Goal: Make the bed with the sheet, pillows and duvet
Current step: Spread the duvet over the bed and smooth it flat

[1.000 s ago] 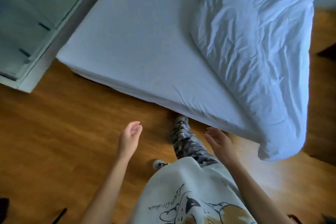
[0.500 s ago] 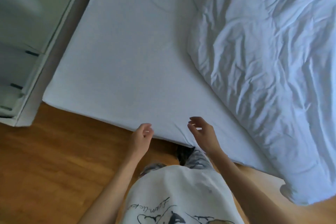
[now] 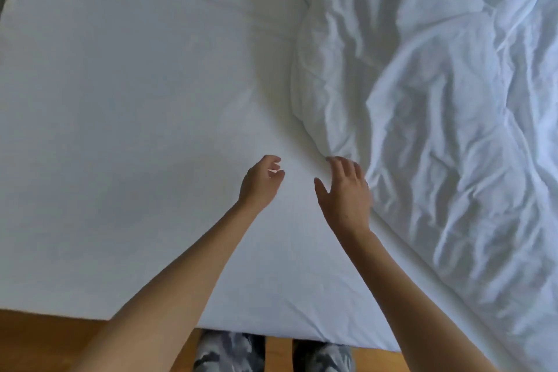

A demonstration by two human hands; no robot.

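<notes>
The duvet [image 3: 437, 130] lies crumpled over the right side of the bed, white and full of creases, its rolled edge running from the top middle down toward the near right corner. The sheet [image 3: 136, 100] is stretched over the mattress and shows bare across the whole left and middle, mostly smooth, with a few faint creases near the top where it meets the duvet.

The person stands at the near edge of the bed and leans in, both bare arms reaching out over the sheet. The right hand [image 3: 344, 190] is spread, fingers straight and a little apart, and its fingertips [image 3: 333, 161] are at the folded edge of the duvet, touching it or just short of it; I cannot tell which. It has nothing in its grasp. The left hand [image 3: 261, 181] hovers just beside it over the bare sheet, fingers loosely curled, holding nothing. The two hands are near each other but apart.

Below the bed's edge a strip of wooden floor [image 3: 45, 341] shows, and the person's legs in grey patterned trousers [image 3: 229, 353] stand close against the mattress.
</notes>
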